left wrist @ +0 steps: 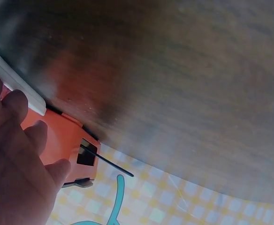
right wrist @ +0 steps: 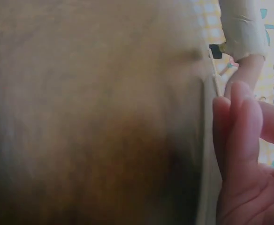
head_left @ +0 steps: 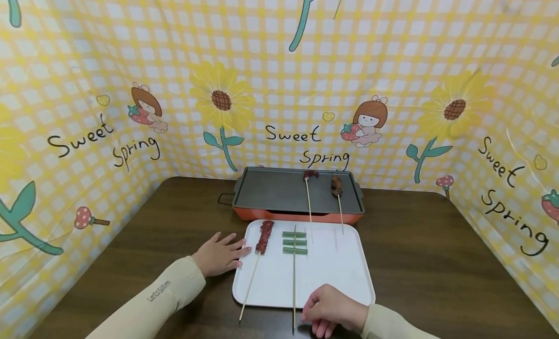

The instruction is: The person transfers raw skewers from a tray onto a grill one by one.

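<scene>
On the white tray (head_left: 336, 266) lie a red meat skewer (head_left: 264, 237) on the left and a skewer of several green vegetable pieces (head_left: 294, 242), its bare stick reaching over the near rim. My left hand (head_left: 220, 254) is spread at the tray's left edge, fingertips overlapping the rim. Just right of the green skewer's stick end, my right hand (head_left: 334, 310) has its fingers loosely curled, with the stick outside them. The right wrist view shows those fingers (right wrist: 245, 136) bent beside the tray's edge, with nothing between them.
Behind the tray stands an orange grill (head_left: 301, 215) with a dark flat plate and a wire handle (head_left: 224, 199) at its left. On it rest a dark red skewer (head_left: 309, 193) and a browned skewer (head_left: 337, 188), sticks pointing toward me. A yellow checked cloth (head_left: 279, 86) surrounds the brown table (head_left: 419, 246).
</scene>
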`<state>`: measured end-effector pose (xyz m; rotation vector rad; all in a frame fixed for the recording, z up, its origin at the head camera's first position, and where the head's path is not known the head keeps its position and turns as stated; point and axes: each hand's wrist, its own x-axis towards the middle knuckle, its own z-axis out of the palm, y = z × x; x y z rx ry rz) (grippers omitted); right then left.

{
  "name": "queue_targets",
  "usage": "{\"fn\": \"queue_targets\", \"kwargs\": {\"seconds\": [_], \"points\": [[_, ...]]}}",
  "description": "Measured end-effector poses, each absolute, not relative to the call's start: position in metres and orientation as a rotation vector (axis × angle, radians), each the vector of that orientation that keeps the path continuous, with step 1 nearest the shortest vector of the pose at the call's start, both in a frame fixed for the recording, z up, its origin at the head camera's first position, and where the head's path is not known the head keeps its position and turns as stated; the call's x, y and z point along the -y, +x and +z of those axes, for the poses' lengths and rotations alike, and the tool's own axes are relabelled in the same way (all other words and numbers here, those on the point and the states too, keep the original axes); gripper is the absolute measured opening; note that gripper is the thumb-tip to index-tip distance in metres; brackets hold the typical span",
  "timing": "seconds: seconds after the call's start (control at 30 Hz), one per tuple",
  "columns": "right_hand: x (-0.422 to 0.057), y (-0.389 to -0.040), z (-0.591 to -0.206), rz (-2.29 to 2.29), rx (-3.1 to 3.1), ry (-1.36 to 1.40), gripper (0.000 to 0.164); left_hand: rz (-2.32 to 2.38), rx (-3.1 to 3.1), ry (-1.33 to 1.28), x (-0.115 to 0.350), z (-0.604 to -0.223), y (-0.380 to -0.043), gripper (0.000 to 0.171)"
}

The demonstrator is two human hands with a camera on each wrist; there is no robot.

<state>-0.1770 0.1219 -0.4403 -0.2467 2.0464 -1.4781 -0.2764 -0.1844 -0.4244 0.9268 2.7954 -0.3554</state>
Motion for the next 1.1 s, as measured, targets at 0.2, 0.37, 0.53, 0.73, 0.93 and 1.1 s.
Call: {"fn": "queue_targets", "kwargs": {"seconds": [0.2,0.37,0.53,0.73,0.93,1.1], "points": [[-0.111,-0.174,-0.442,-1.461,-2.036,-0.271,0.013,-0.361,-2.793,0.924,0.183,-0.422,-0.275,0.050],[-0.103,-0.172,-0.443,-1.432,-2.059,-0.294,0.018,-0.374,-2.789,0.926,0.181,-0.422,-0.275,0.049],[-0.099,-0.171,-0.445,-1.450,-2.056,-0.301,0.021,-0.382,-2.790,0.909,0.181,-0.424,-0.276,0.049],[-0.095,-0.171,-0.447,-1.480,-2.054,-0.283,0.021,-0.392,-2.787,0.901,0.181,-0.423,-0.276,0.049],[-0.092,-0.170,-0.448,-1.511,-2.052,-0.273,0.021,-0.394,-2.786,0.899,0.182,-0.422,-0.276,0.049],[-0.095,-0.169,-0.452,-1.564,-1.995,-0.214,0.015,-0.364,-2.766,0.858,0.181,-0.423,-0.276,0.050]]}}
